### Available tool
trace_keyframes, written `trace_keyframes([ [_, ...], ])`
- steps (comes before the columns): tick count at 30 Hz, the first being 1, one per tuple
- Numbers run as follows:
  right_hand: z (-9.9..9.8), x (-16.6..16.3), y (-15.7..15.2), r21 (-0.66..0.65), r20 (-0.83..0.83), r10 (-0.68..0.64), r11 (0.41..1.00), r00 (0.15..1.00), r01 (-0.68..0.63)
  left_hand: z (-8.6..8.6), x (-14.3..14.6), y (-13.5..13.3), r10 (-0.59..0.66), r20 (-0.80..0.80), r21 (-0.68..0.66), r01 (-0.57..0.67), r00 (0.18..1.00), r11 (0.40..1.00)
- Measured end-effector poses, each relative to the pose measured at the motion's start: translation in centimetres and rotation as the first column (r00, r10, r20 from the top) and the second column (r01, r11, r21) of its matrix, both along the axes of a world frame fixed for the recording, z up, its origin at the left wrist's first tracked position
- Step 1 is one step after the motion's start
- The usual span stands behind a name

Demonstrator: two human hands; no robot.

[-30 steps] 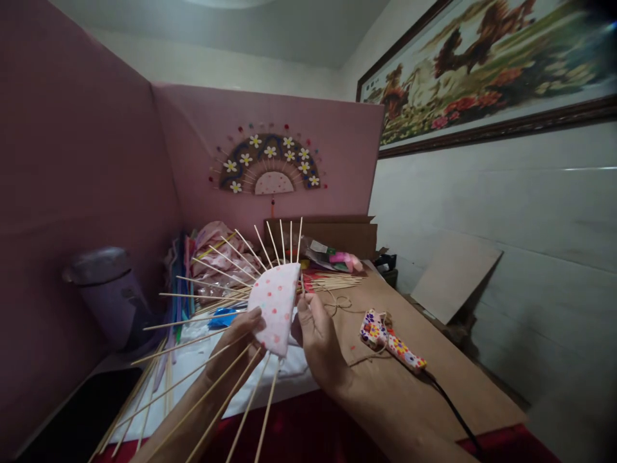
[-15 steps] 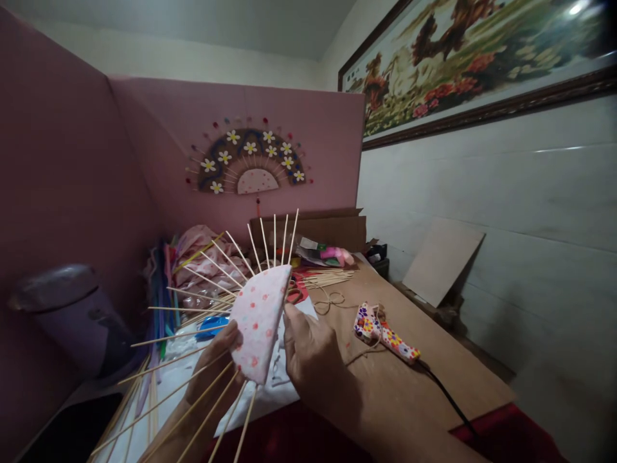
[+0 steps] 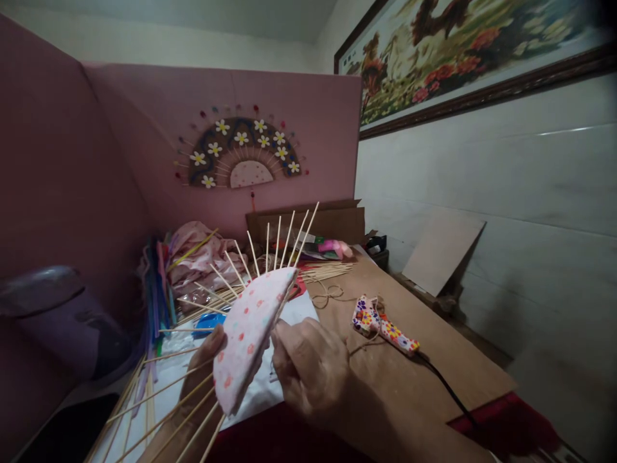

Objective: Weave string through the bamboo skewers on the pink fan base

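Note:
A half-round fan base, covered in white cloth with pink dots, is held tilted above the table. Thin wooden sticks spread out from its curved edge. My left hand grips the base at that edge, its thumb on the dotted face and its other fingers behind, partly hidden by sticks. Close to the straight edge is my right hand, its fingers curled and pressed together. Whether they pinch the cloth or touch the back of the base is hidden.
A flower-patterned glue gun lies on the brown board, its cord running toward me. Loose sticks and twine lie behind. A finished fan hangs on the pink panel. Pink cloth is heaped at left.
The fan base has tipped further, showing more of its straight edge, and has moved slightly left and down. My right hand has come lower, its fingers more curled. The view has shifted a little.

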State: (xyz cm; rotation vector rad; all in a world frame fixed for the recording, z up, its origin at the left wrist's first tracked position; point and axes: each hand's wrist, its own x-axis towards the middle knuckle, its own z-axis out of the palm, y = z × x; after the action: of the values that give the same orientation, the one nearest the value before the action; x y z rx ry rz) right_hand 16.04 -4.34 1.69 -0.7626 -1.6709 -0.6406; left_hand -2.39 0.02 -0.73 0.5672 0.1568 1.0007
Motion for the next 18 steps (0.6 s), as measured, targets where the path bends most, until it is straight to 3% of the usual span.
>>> trace_keyframes([
  [12, -0.5, 0.3, 0.2, 0.0, 0.073, 0.038, 0.999, 0.997, -0.038, 0.1, 0.7, -0.2, 0.069, 0.016, 0.044, -0.069, 0.998, 0.997],
  [16, -0.4, 0.2, 0.1, 0.005, 0.061, 0.078, 0.997, 0.995, -0.078, 1.0, 1.2, -0.2, 0.052, -0.057, 0.023, -0.05, 0.997, 0.998],
  [18, -0.5, -0.1, -0.2, -0.015, 0.057, 0.112, 0.994, 0.992, -0.111, 1.7, 1.8, -0.4, 0.1, -0.091, -0.023, -0.102, 0.991, 0.995],
])
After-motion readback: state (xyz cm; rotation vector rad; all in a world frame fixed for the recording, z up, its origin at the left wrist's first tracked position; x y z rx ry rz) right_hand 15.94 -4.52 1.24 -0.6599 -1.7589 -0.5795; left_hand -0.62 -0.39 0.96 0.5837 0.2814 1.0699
